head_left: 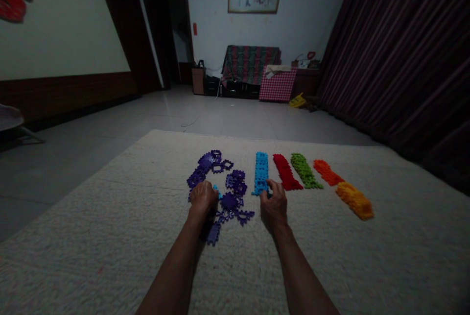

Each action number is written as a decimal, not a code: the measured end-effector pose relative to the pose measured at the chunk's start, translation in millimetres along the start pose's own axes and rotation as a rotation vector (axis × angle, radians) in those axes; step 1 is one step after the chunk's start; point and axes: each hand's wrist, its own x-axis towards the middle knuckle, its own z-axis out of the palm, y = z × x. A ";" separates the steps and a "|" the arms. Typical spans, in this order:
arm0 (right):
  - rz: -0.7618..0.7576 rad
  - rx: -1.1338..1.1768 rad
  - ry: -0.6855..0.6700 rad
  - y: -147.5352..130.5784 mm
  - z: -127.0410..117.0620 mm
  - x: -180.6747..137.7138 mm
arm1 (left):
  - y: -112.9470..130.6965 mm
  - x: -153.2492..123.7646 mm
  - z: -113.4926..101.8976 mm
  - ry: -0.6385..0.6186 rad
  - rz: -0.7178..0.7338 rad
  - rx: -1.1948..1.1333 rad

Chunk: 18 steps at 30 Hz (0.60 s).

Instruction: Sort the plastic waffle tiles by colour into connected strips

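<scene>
Purple interlocking plastic pieces (229, 201) lie in a loose scattered heap, some of them toothed or with open centres. My left hand (202, 196) is closed over the left side of this heap, and a small light blue interlocking piece (217, 190) pokes out at its fingers. My right hand (275, 202) has curled thumb and fingers at the near end of a light blue row of interlocking pieces (261, 168). Its fingertips touch the row there. Further right lie a red row (286, 173), a green row (305, 170), an orange row (326, 172) and a yellow-orange row (354, 200).
A pale textured mat (128, 217) lies under everything on a tiled floor (165, 109). Dark curtains (367, 50) hang along the right. Against the back wall stand a cloth-covered piece of furniture (251, 62) and a red checked cloth (277, 84).
</scene>
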 end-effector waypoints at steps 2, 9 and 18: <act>-0.013 -0.004 0.009 0.9 0.3 0.0 | -0.2 -0.2 0.3 0.006 0.012 -0.011; -0.067 -0.015 0.040 3.7 3.2 1.5 | -5.4 3.1 -10.1 0.023 0.018 -0.088; -0.121 0.061 0.034 -10.2 5.2 -0.1 | 8.8 8.1 2.5 0.089 0.169 -0.489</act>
